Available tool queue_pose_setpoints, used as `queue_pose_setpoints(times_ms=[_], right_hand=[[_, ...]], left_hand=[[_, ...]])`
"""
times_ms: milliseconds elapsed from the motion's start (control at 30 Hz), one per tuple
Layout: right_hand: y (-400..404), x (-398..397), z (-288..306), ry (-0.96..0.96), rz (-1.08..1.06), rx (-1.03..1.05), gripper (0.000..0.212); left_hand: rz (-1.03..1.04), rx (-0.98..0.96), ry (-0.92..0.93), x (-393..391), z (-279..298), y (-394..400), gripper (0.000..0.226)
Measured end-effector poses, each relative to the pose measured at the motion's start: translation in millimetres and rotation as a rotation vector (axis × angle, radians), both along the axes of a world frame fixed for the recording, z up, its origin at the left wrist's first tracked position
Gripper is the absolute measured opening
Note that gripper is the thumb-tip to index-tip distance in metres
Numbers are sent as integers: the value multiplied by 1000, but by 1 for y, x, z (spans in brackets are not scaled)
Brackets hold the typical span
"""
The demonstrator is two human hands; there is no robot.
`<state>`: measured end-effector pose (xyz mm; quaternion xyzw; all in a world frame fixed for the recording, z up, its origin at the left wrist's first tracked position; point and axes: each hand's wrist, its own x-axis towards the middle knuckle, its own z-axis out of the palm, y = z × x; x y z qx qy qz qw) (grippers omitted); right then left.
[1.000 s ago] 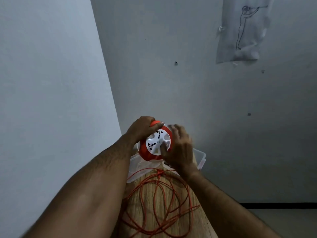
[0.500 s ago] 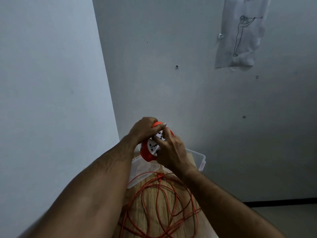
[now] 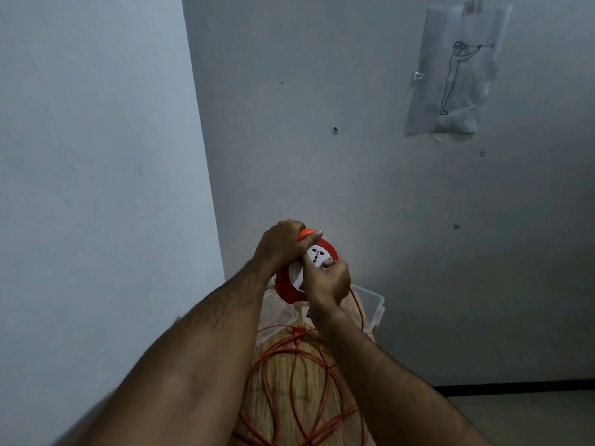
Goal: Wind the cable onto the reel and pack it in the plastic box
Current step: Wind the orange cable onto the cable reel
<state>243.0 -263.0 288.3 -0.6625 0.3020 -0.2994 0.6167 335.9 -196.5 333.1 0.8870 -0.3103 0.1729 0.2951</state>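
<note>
I hold an orange cable reel (image 3: 286, 286) with a white socket face in the air above the far end of a narrow wooden table (image 3: 280, 391). My left hand (image 3: 280, 244) grips its orange handle from above. My right hand (image 3: 328, 281) is closed on the white face, fingers pinching near its centre. A thin orange cable (image 3: 299, 378) runs down from the reel past my right wrist and lies in loose loops on the table. Behind and below the reel sits a clear plastic box (image 3: 373, 304), partly hidden by my hands.
A clear lid (image 3: 277, 317) lies left of the box at the table's far end. Grey walls meet in a corner on the left. A paper sheet with a line drawing (image 3: 454, 72) is taped high on the right. Floor shows at the bottom right.
My right hand has shifted from flat against the reel's face to a closed grip on it, now lower on the face. The reel has tilted, and the loops on the table have shifted a little.
</note>
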Motion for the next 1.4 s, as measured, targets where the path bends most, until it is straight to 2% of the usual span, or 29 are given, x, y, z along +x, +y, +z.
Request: queue_pose_setpoints(times_ms=[133, 167, 200, 233, 300, 333, 400, 467, 500, 567, 667, 767, 967, 1100, 1167, 1267, 1400], right_hand=[[-1, 4, 12, -15, 31, 577, 65], [-3, 4, 14, -13, 52, 621, 63], [-5, 3, 15, -2, 65, 560, 55], [-6, 2, 12, 7, 60, 374, 43], [-11, -4, 4, -86, 27, -268, 21], [-18, -6, -3, -180, 37, -602, 19], [-31, -10, -13, -284, 186, -1122, 32], [-43, -9, -20, -212, 332, -1540, 61], [-49, -9, -19, -161, 390, -1673, 73], [-61, -10, -11, -110, 493, -1808, 79], [-73, -10, 0, -157, 572, -1995, 72], [-74, -9, 8, -174, 540, -2132, 64], [-73, -7, 9, -210, 458, -2127, 53], [-68, 0, 2, -179, 393, -2002, 69], [-64, 0, 0, -225, 350, -1839, 73], [-49, -3, -4, -294, 249, -1490, 57], [-21, -5, -11, -133, 109, -919, 51]], left_hand=[[-14, 1, -6, -3, -5, -2, 47], [-13, 0, -3, -3, -5, -1, 46], [-10, -14, 6, -2, -5, 1, 45], [-5, -40, 20, 1, -5, 4, 43], [8, -92, 58, 5, -5, 11, 42], [12, -106, 73, 7, -5, 14, 44], [-1, -111, 89, 9, -3, 19, 46], [-20, -102, 82, 10, -2, 21, 45], [-28, -93, 81, 10, -1, 21, 45], [-40, -83, 93, 11, -2, 21, 44], [-71, -82, 123, 11, -3, 22, 45], [-115, -64, 142, 8, -1, 21, 48], [-115, -76, 147, 5, 0, 18, 53], [-100, -64, 90, 4, 1, 15, 47], [-76, -70, 61, 5, 1, 14, 47], [-59, -98, 59, 5, 0, 10, 47], [-44, -103, 45, 6, -1, 5, 46]])
